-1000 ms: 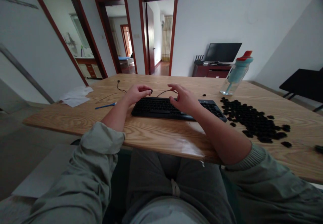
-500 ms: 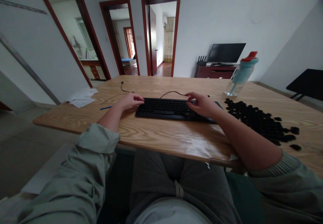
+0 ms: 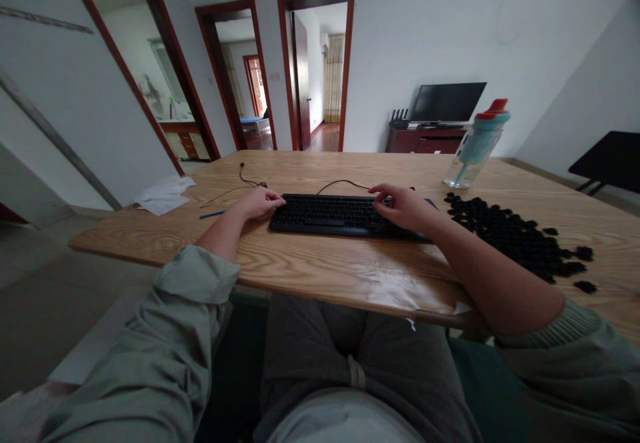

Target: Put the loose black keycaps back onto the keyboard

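Observation:
A black keyboard [image 3: 333,213] lies flat on the wooden table in front of me. At its far left corner is my left hand [image 3: 257,203], the fingers and thumb closed together on the edge. My right hand [image 3: 404,207] hovers over the keyboard's right part, with index finger raised and bent and the thumb apart from it; I see nothing held there. A thin black cable [image 3: 341,181] runs behind the keyboard, and its plug end [image 3: 242,164] lies to the left. To the right sits a spread of small black fuzzy pieces [image 3: 515,236].
A clear bottle [image 3: 470,153] with a red and teal lid stands behind the black pieces. Crumpled white paper [image 3: 163,194] and a blue pen [image 3: 213,214] lie at the left of the wooden table [image 3: 300,263]. Doorways and a television [image 3: 449,102] are beyond.
My right hand has shifted slightly, its curled fingertips moving a little to the right over the keyboard. My left hand stays at the corner. The view has tilted very slightly.

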